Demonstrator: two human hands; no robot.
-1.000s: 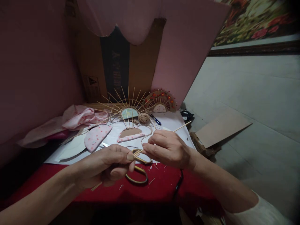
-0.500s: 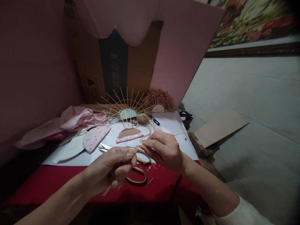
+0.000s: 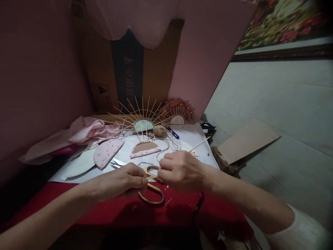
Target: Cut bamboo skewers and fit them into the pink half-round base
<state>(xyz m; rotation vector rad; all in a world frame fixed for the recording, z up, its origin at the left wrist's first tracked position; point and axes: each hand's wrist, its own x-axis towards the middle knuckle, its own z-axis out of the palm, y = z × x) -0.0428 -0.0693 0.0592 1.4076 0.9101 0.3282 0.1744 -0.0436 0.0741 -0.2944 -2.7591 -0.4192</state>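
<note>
My left hand [image 3: 124, 180] and my right hand [image 3: 182, 170] meet over the red cloth [image 3: 78, 205], both pinched shut on thin wooden sticks [image 3: 152, 177]. One stick [image 3: 200, 143] pokes out up and to the right past my right hand. Gold-handled scissors [image 3: 152, 189] lie on the cloth just under my fingers. A twine strand [image 3: 162, 150] runs from near my right hand back to a twine ball [image 3: 159, 131].
On white paper [image 3: 125, 152] lie pink fabric half-circles [image 3: 106, 152], a cardboard half-circle [image 3: 145, 148], a stick fan [image 3: 142, 119] and a decorated fan [image 3: 177, 113]. Pink cloth [image 3: 88, 131] is heaped at left. Cardboard [image 3: 247, 140] lies on the floor at right.
Both hands dropped slightly toward the cloth and drew closer together. The stick end that hung below my left hand is no longer visible.
</note>
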